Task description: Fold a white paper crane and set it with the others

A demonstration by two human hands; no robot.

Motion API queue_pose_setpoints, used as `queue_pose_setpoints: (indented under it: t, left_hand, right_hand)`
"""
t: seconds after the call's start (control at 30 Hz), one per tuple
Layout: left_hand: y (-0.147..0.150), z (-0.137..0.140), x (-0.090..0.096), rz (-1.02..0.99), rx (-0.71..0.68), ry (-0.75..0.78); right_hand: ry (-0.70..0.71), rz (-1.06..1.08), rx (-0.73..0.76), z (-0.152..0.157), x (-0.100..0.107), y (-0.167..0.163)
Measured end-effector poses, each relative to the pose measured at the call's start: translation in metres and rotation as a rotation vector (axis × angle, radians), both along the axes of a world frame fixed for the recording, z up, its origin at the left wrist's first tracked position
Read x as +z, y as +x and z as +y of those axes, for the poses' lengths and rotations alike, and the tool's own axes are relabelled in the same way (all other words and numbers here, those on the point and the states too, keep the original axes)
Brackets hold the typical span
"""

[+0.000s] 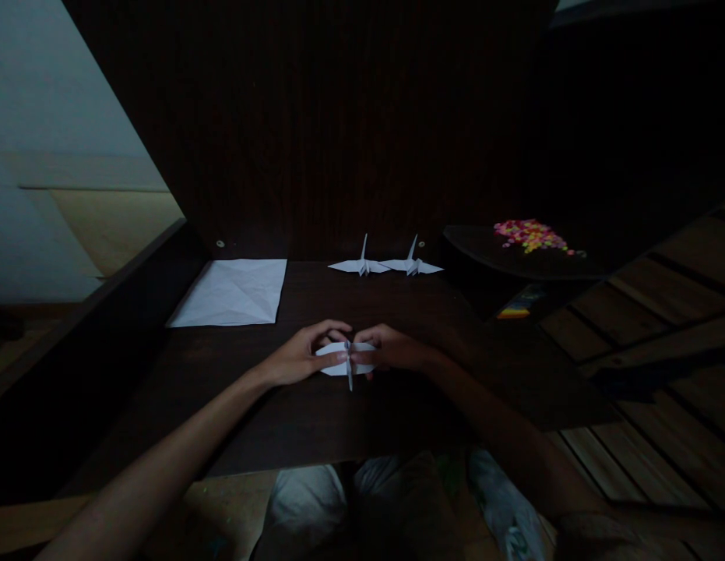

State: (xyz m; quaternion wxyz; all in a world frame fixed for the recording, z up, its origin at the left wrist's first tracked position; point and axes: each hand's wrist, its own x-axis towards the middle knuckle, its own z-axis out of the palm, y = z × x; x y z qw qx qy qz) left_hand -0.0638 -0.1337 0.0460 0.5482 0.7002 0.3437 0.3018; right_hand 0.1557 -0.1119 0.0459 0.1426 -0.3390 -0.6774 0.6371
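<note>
Between my two hands is a white origami crane, its wings spread to both sides and a narrow point facing me. My left hand is closed on the left wing, thumb on top near the centre. On the other wing, my right hand pinches with its thumb by the middle; its fingers are partly hidden behind the paper. Two finished paper cranes stand side by side at the back of the desk, a left crane and a right crane, their wing tips meeting.
Creased white paper lies flat at the back left of the dark desk. A raised curved shelf on the right carries a heap of small colourful pieces. A dark side panel bounds the left, a tall panel the back.
</note>
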Motion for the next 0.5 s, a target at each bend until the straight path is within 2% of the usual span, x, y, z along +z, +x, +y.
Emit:
queue_pose_setpoints:
  t: [0.13,0.2,0.27,0.37,0.43,0.5]
  left_hand:
    - [0.0,-0.002,0.005,0.041,-0.028,0.271]
    - [0.0,-0.003,0.008,0.058,-0.041,0.346]
    - [0.0,-0.004,0.01,0.051,-0.04,0.349]
    - [0.0,-0.005,0.014,0.054,-0.054,0.273]
    - [0.001,-0.005,0.016,0.05,-0.042,0.236]
    - [0.001,-0.004,0.016,0.017,0.02,0.237]
  right_hand:
    - [-0.041,0.042,-0.106,0.001,-0.001,-0.002]
    - [-0.061,0.035,-0.115,0.001,-0.001,-0.002]
    - [-0.075,0.017,-0.11,0.002,-0.002,-0.001]
    - [-0.066,0.021,-0.086,0.002,-0.002,-0.001]
    - [0.019,0.052,-0.095,0.003,-0.003,-0.002]
    - [0.171,0.096,-0.185,0.005,-0.005,-0.002]
